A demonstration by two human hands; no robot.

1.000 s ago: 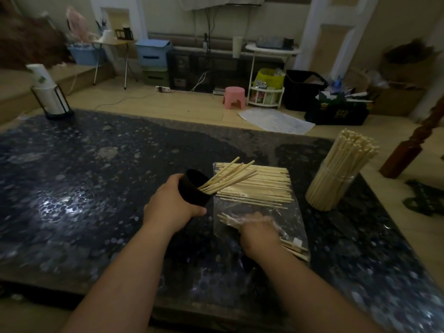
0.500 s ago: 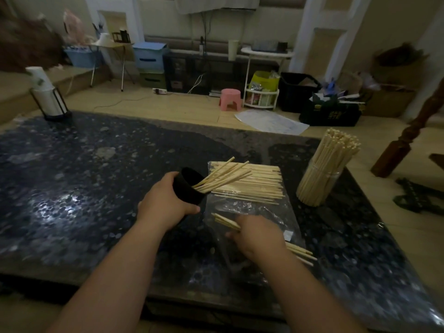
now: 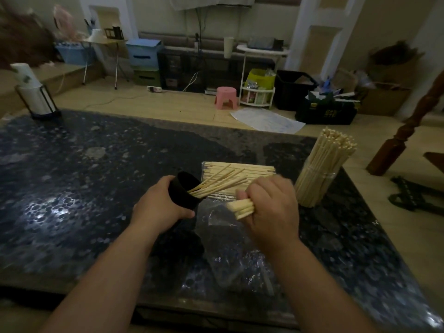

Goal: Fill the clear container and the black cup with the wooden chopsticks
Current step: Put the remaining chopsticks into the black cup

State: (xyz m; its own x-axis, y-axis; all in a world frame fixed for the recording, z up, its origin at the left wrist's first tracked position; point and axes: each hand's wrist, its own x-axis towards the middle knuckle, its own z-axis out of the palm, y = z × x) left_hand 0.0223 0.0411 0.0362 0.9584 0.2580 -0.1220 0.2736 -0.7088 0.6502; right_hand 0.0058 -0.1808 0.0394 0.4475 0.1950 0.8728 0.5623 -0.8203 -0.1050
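Above the dark surface [image 3: 72, 188], the left hand [image 3: 161, 205] gripped the tilted black cup [image 3: 183, 193]. The right hand [image 3: 271, 207] clutched a chopstick bundle [image 3: 242, 207].

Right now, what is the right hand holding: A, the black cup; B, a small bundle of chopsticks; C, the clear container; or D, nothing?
B: the right hand is closed around a small bundle of chopsticks, while the left hand grips the tilted black cup.

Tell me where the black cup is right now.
In the head view, the black cup sits left of centre, tipped in the left hand, its mouth facing the right hand.
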